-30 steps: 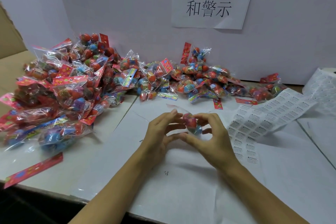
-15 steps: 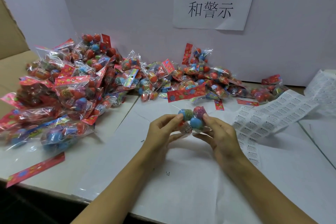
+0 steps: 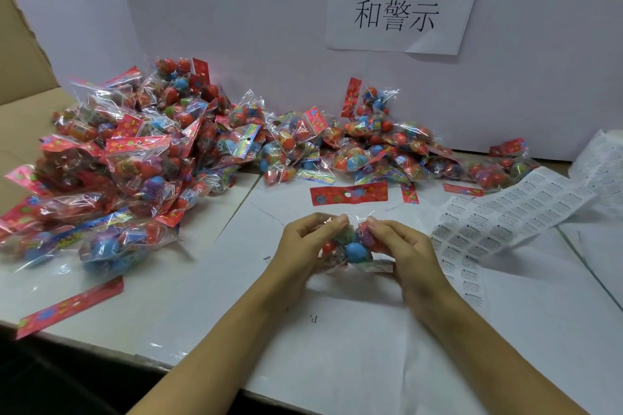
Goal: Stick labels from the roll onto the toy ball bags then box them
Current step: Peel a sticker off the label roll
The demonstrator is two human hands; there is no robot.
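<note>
A: What were the hands doing, nearest the camera?

B: Both held one bag (image 3: 350,248) of balls just above the table (image 3: 505,330). The left hand (image 3: 303,246) pinched its left side, fingers curled round it; the right hand (image 3: 401,248) gripped the right side the same way, fingertips (image 3: 372,222) at the top edge of the plastic.

A: Which step was that, would you say?

B: I judged it the labelling step, with the bag being turned or smoothed to find a flat face. I could not tell whether a label was already on it.

A: And the next move?

B: Probably peeling one label off the strip (image 3: 499,219), which lay just right of the hands, running back toward the right edge. That would need one hand freed while the other kept the slippery film taut over the round balls.

A: What about the surface?

B: White paper sheets covered the table. A loose red card (image 3: 349,194) lay just beyond the bag, another (image 3: 70,308) near the front left edge.

A: Further back?

B: A big pile (image 3: 141,158) of bags on the left, thinning to the right along a white wall (image 3: 256,10) with a printed sign (image 3: 401,0). A cardboard box flap (image 3: 20,57) showed at far left.
</note>
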